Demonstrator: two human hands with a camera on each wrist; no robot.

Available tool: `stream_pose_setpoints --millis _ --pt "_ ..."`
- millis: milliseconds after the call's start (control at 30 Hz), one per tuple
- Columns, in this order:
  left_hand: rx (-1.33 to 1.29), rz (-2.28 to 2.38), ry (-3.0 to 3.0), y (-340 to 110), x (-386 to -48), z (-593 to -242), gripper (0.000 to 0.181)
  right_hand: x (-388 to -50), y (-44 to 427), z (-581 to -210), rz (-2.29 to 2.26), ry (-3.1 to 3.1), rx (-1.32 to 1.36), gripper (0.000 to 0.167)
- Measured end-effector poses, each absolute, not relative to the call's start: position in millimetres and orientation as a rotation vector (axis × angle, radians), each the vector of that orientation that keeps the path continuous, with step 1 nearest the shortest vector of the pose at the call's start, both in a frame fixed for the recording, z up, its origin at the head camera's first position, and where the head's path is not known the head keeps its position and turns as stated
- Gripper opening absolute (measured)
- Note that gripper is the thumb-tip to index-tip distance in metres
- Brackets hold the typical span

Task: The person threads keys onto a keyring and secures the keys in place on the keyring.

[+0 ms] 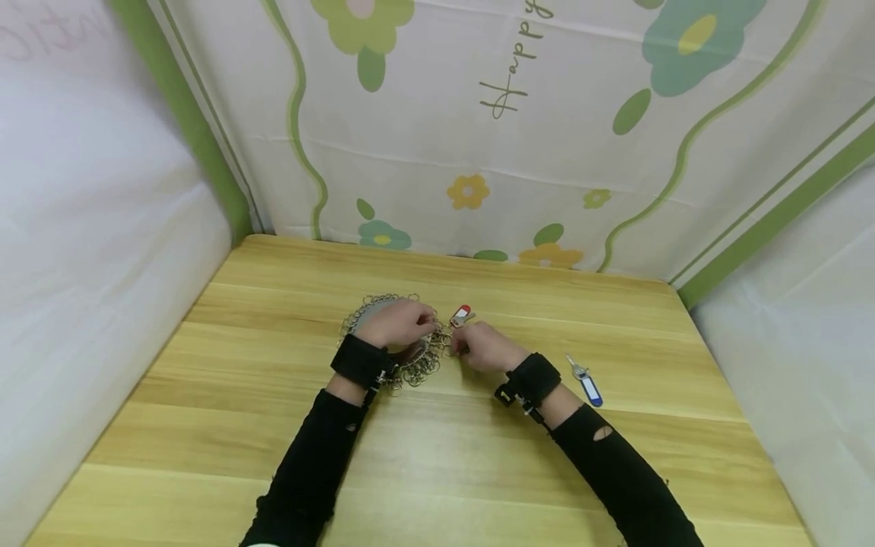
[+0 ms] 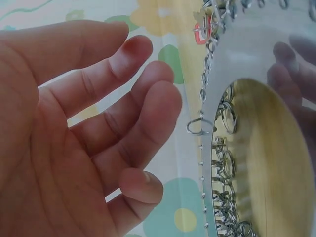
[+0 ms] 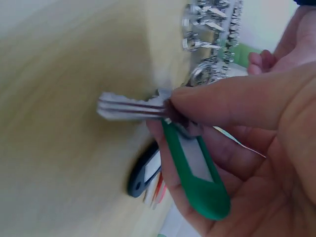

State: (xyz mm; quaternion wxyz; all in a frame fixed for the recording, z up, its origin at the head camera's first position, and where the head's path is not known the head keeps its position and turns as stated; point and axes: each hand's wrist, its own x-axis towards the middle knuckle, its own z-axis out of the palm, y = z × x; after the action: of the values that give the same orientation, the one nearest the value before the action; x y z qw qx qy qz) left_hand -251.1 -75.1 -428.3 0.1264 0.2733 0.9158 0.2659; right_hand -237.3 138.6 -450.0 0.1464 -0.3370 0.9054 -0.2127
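Note:
A shiny flat metal hoop (image 2: 224, 64) with many small split rings hung along its edge lies on the table. My left hand (image 1: 396, 323) is over the hoop. In the left wrist view its fingers (image 2: 160, 111) are loosely bent and hold nothing. Just right of the hoop, my right hand (image 1: 488, 348) pinches a silver key (image 3: 131, 106) between thumb and fingers. A green tag (image 3: 190, 170) hangs from that key across the fingers. Close beyond this hand lies a key with a red tag (image 1: 461, 313).
A key with a blue tag (image 1: 586, 384) lies on the wooden table (image 1: 437, 463) to the right of my right hand. A dark tag (image 3: 144, 170) shows behind the fingers in the right wrist view. Patterned fabric walls (image 1: 424, 137) enclose the table's back and sides.

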Motion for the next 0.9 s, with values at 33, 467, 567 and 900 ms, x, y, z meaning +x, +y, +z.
stream_pose_setpoints --millis 33,467,567,900 --pt "0.789 0.77 2.668 -75.7 -251.3 -428.3 0.031 -237.5 139.2 -451.2 -0.604 2.614 -0.973 0.021" --pt "0.74 0.723 2.699 -82.1 -252.4 -424.7 0.026 -236.5 154.3 -459.4 -0.657 2.701 -0.944 0.012" --pt "0.739 0.719 2.705 -82.1 -250.8 -423.6 0.025 -235.8 160.3 -456.6 -0.687 2.713 -0.943 0.01" --pt "0.767 0.563 2.772 -83.2 -243.8 -422.4 0.023 -239.0 196.4 -441.1 -0.634 2.778 -0.805 0.004"
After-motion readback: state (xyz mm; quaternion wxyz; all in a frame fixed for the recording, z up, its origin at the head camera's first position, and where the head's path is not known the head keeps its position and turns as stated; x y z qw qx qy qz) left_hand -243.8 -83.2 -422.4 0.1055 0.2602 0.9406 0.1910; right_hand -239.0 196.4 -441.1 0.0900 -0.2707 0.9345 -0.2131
